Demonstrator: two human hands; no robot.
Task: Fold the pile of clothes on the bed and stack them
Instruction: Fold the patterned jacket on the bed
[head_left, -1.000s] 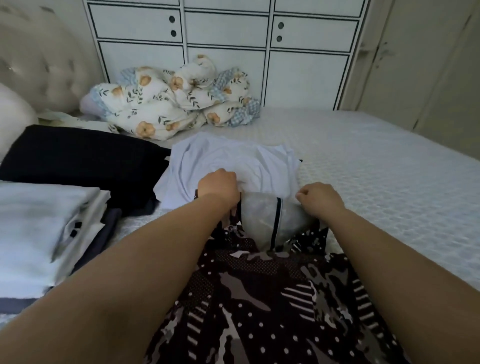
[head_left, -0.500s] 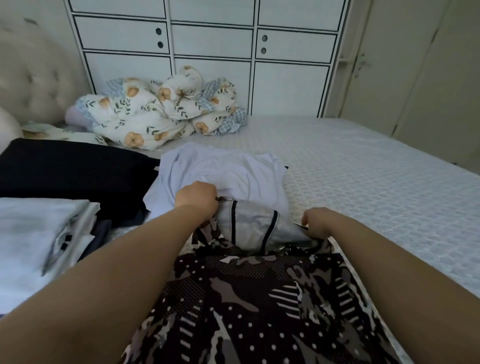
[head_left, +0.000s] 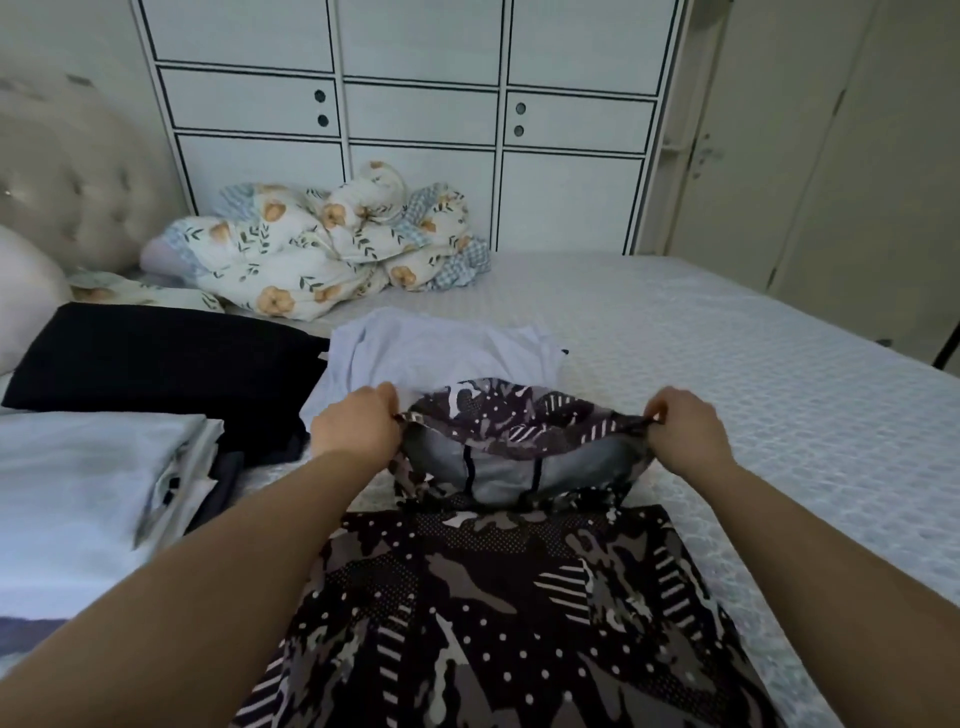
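The far edge of the patterned garment (head_left: 498, 597) is being pinched at its two corners, one by the left hand (head_left: 358, 428) and one by the right hand (head_left: 685, 434), each grip closed on cloth. The raised edge is being held crosswise between the hands, equally near both; the long axis is lying toward the person along the bed (head_left: 779, 395). Beyond, a white shirt (head_left: 441, 348) is lying; leftward, a folded stack (head_left: 78, 493). No writing is being shown.

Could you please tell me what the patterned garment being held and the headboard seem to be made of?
Dark camouflage-and-dot patterned garment: thin woven fabric, probably synthetic, with a smooth grey lining that shows a slight sheen. Beige tufted headboard: padded upholstery, velvet-like or leatherette; dimpled buttons show.
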